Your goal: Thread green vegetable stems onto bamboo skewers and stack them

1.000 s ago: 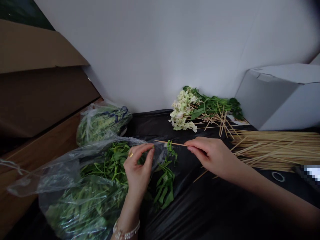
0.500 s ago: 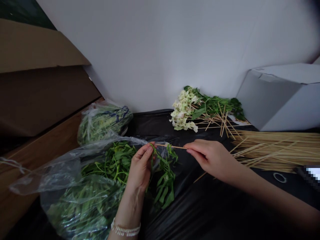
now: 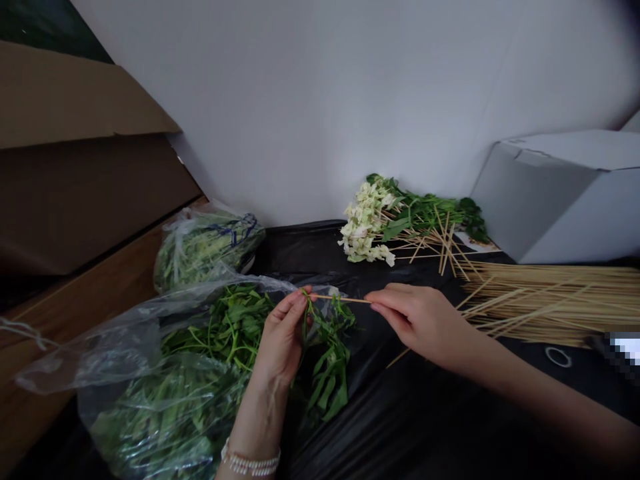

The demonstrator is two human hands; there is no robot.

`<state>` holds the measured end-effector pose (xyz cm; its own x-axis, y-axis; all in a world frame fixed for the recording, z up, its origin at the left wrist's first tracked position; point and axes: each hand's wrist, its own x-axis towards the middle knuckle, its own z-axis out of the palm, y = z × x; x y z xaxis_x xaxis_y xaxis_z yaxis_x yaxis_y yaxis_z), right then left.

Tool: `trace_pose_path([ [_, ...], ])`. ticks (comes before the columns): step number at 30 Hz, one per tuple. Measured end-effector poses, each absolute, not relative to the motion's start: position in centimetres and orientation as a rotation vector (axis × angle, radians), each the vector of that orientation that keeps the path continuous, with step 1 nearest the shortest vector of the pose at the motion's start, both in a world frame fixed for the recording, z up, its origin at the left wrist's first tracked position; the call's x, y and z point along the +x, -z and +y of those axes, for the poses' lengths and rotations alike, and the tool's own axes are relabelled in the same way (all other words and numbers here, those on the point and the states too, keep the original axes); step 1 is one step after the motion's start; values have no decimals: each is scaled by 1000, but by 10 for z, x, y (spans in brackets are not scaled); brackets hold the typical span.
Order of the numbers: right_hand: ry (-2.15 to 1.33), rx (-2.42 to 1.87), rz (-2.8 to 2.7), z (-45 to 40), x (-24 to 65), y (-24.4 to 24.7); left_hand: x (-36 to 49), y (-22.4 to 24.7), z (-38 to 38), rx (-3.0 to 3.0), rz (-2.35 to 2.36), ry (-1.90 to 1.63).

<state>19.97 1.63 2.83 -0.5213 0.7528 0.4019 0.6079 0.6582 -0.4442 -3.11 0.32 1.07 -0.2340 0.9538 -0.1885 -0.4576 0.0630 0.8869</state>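
Between finger and thumb, my left hand (image 3: 285, 330) pinches the top of a leafy green stem (image 3: 330, 373), whose leaves hang down to the right. My right hand (image 3: 417, 320) grips a thin bamboo skewer (image 3: 345, 299) near one end. The skewer lies almost level, its other end meeting the stem at my left fingertips; whether it has gone through the stem is hidden there. Just left of my left hand, an open clear plastic bag (image 3: 120, 347) holds many more leafy greens (image 3: 235, 327).
A tied bag of greens (image 3: 210, 247) sits behind on the left, near a cardboard box (image 3: 85, 180). At the back lie skewered greens and pale leaves (image 3: 367, 227). Loose skewers (image 3: 560, 300), a ring of tape (image 3: 559, 357) and a white box (image 3: 565, 200) are right. Black plastic sheeting (image 3: 400, 427) lies underneath.
My right hand has come slightly to the left, shortening the visible skewer between my hands. My left hand keeps its pinch on the stem.
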Motion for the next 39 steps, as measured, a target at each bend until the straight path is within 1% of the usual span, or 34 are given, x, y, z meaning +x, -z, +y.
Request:
trace_pose_path([
  [16,-285,-1056,-2334,16,199,-27,-32,-7,5,690,1155,-1536],
  [23,-348,-1034,-2326,15,199,-27,-32,-9,5,629,1121,-1516],
  [31,-322,-1015,-2332,15,199,-25,-34,-9,4,625,1091,-1444],
  [39,-363,-1087,-2335,12,196,-23,-33,-1,8,796,1168,-1614],
])
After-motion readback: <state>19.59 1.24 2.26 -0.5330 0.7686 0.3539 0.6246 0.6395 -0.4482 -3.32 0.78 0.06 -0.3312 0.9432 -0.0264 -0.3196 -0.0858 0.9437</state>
